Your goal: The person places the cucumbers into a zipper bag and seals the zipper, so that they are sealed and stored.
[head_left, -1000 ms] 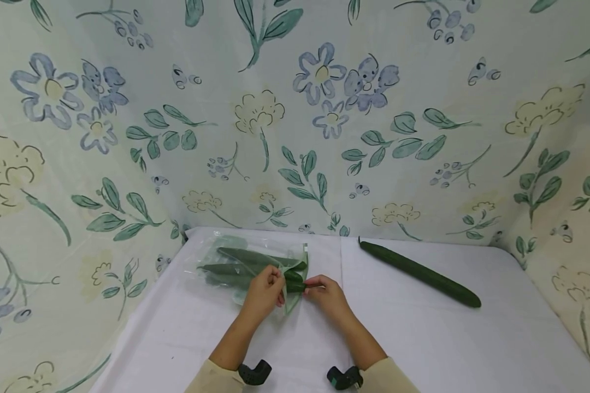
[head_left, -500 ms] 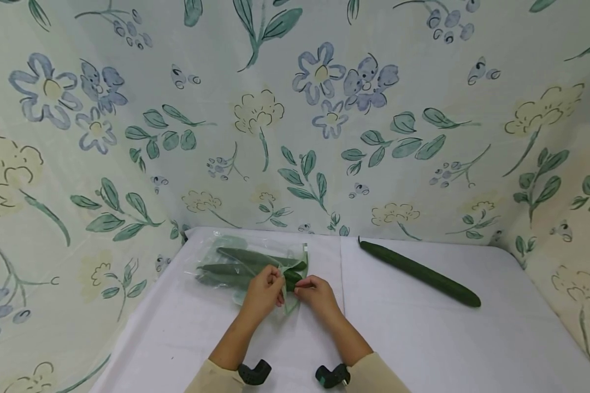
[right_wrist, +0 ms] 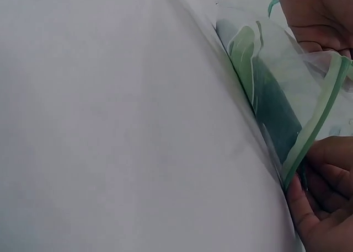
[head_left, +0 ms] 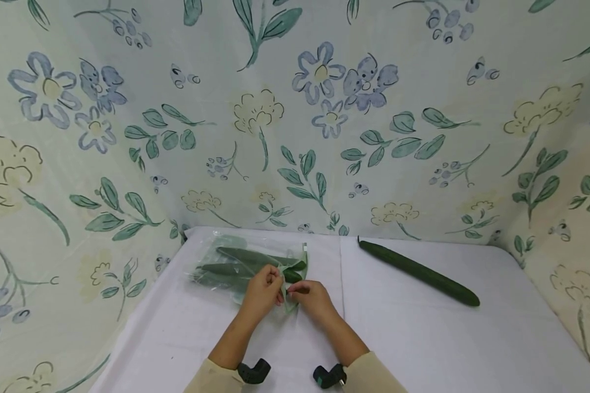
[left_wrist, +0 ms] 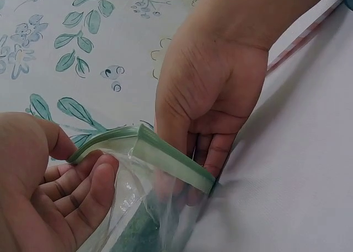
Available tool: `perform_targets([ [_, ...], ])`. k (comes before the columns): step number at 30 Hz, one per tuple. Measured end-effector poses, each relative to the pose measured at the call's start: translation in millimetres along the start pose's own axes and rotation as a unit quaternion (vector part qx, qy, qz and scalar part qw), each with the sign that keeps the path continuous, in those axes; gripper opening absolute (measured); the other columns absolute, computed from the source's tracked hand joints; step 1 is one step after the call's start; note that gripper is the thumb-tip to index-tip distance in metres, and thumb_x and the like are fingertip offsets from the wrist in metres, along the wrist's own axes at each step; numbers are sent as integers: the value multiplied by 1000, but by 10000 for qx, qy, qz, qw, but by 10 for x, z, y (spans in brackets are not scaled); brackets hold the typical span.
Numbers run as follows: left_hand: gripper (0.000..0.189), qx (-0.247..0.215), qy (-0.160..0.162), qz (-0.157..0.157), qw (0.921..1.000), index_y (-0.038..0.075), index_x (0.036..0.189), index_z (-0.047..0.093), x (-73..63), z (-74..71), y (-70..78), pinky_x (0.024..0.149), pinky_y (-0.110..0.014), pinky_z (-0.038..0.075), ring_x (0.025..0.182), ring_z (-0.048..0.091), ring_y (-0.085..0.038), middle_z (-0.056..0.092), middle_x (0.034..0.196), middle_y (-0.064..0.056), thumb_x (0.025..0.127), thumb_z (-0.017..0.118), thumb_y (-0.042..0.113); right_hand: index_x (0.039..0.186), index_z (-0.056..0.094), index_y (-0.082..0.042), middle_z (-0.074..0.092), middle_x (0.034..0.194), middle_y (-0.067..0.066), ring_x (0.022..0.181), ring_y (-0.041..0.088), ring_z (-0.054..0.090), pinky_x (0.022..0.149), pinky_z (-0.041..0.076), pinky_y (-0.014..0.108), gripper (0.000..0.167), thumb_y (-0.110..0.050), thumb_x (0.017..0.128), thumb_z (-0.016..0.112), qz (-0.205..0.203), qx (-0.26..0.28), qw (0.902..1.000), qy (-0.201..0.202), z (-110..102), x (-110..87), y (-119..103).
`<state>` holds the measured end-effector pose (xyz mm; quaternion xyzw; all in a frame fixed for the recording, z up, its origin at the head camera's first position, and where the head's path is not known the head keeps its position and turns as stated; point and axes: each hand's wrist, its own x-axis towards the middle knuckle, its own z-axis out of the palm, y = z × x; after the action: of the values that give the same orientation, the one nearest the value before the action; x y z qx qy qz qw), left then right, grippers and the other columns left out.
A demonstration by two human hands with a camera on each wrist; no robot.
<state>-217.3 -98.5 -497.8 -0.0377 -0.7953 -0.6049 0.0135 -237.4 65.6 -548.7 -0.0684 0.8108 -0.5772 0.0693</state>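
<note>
A clear zip bag [head_left: 263, 243] with a green zip strip [left_wrist: 176, 164] lies at the left of the table, several long cucumbers [head_left: 226, 269] inside it. My left hand [head_left: 264, 292] pinches the strip at the bag's mouth and lifts it into a gap. My right hand [head_left: 314, 297] has its fingertips inside that mouth, seen through the plastic in the left wrist view. They hold the end of a cucumber [left_wrist: 138, 224], mostly covered by the bag; its dark tip shows between thumb and fingers in the right wrist view.
Another long cucumber [head_left: 418, 272] lies slantwise on the right side of the white-covered table [head_left: 437, 349]. A flowered cloth [head_left: 408, 71] hangs behind the table and at both sides.
My right hand has moved left and slightly toward me, pushing the cucumber's end from outside the mouth into the bag. The left hand keeps its pinch on the strip; the loose cucumber stays put.
</note>
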Motion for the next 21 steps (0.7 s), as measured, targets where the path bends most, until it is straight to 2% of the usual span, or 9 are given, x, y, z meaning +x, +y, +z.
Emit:
perform_targets([
  [6, 8, 43, -15, -3, 10000, 3, 100, 56, 10, 1, -10, 48, -28, 56, 52, 62, -17, 62, 74, -15, 97, 56, 10, 108, 75, -6, 76, 109, 10, 105, 20, 69, 84, 57, 28, 18, -12, 93, 68, -172, -60, 9997, -176, -84, -42, -11],
  [12, 8, 3, -34, -40, 10000, 3, 101, 57, 6, 5, 0, 48, -27, 56, 52, 61, -17, 62, 76, -18, 97, 56, 10, 113, 73, -5, 75, 112, 13, 108, 27, 70, 87, 58, 33, 22, -12, 93, 68, -180, 45, 9998, 113, -197, -60, -43],
  [18, 9, -4, -13, -5, 10000, 2, 102, 57, 1, 12, 0, 48, -26, 55, 52, 61, -16, 63, 77, -20, 97, 57, 10, 112, 74, -7, 75, 111, 11, 105, 23, 71, 84, 58, 29, 20, -10, 93, 70, -159, 105, 9987, 464, -345, -65, -85],
  [21, 10, 13, -20, 24, 10000, 2, 103, 57, -2, 8, -8, 48, -27, 55, 52, 61, -16, 63, 75, -17, 97, 57, 10, 112, 74, -8, 75, 110, 10, 101, 18, 70, 82, 58, 25, 20, -11, 93, 71, -137, 161, 9977, 642, -429, -74, -100],
])
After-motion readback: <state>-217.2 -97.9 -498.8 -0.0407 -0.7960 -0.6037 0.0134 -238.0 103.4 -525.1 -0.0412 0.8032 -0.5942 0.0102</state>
